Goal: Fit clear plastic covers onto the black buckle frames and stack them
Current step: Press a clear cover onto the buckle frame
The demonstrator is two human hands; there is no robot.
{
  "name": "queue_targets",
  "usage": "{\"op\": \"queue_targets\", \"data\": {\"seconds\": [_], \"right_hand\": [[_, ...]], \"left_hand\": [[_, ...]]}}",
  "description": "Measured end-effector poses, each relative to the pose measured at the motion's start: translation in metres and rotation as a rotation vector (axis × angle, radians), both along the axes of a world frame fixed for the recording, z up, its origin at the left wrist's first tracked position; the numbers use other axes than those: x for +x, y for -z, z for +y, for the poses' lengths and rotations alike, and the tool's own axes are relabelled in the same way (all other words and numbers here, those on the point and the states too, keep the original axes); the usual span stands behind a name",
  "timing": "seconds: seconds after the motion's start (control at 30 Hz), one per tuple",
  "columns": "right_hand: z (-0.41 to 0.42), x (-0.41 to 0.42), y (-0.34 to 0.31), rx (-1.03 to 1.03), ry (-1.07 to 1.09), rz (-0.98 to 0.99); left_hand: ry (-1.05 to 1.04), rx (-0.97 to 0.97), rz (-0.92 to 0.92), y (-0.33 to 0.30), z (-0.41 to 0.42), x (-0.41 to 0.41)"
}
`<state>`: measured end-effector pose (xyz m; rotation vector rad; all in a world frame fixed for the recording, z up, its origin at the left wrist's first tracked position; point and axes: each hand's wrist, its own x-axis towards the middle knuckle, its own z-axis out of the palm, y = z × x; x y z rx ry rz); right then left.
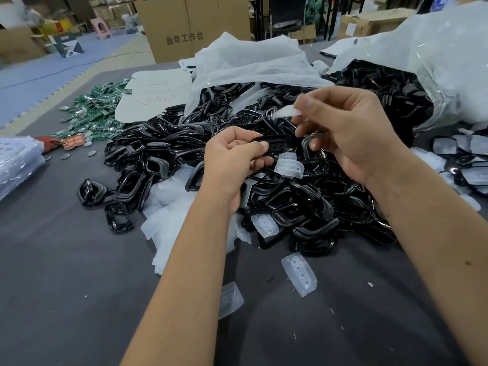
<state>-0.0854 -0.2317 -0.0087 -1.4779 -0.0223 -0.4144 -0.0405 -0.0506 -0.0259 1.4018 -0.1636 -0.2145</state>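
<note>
Your left hand (232, 157) grips a glossy black oval plastic buckle frame (274, 147) just above the heap of black frames (290, 196); your right hand (351, 133), slightly higher over that heap, pinches a thin clear plastic cover (286, 112) at its fingertips; that light pinch could let the cover slip into the heap, or meet the frame skewed so it fails to seat

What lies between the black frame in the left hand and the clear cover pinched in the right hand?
In the head view, open air over the heap of black frames. The frame in the left hand and the cover in the right hand do not touch.
</note>
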Motion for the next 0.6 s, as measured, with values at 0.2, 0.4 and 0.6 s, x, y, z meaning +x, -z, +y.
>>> {"op": "queue_targets", "data": {"seconds": [0.2,0.4,0.6], "right_hand": [[0.0020,0.0008,0.0024,-0.191,-0.016,0.004],[0.0045,0.0020,0.0044,-0.292,0.005,0.035],[0.0026,0.0046,0.0052,-0.435,0.109,0.038]], "left_hand": [[0.001,-0.026,-0.002,-0.0004,-0.0013,-0.0008],[-0.006,-0.024,-0.030,0.0025,-0.0015,0.0001],[0.004,-0.034,-0.043,0.0037,-0.0016,0.0011]]}}
